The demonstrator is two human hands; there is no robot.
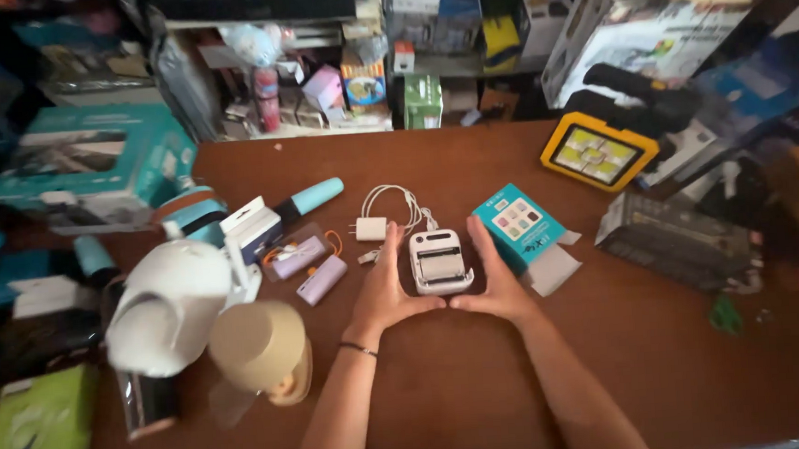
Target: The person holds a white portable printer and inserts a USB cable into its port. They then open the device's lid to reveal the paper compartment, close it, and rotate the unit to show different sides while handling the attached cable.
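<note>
We are cupping a small white rounded mini printer (440,261) between open left hand (387,290) and right hand (497,281), palms pressing its sides.

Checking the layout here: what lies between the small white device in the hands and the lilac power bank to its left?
Only the left hand, cupped against the small white device; bare table separates it from the lilac power bank, per the head view.

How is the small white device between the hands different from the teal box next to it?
The white device is white and rounded at its corners; the teal box is teal with sharp edges.
The left hand and the right hand frame the white device; only the right hand is close to the teal box.
The white device sits square to the person; the teal box lies turned at an angle.
Both rest on the brown table.
</note>
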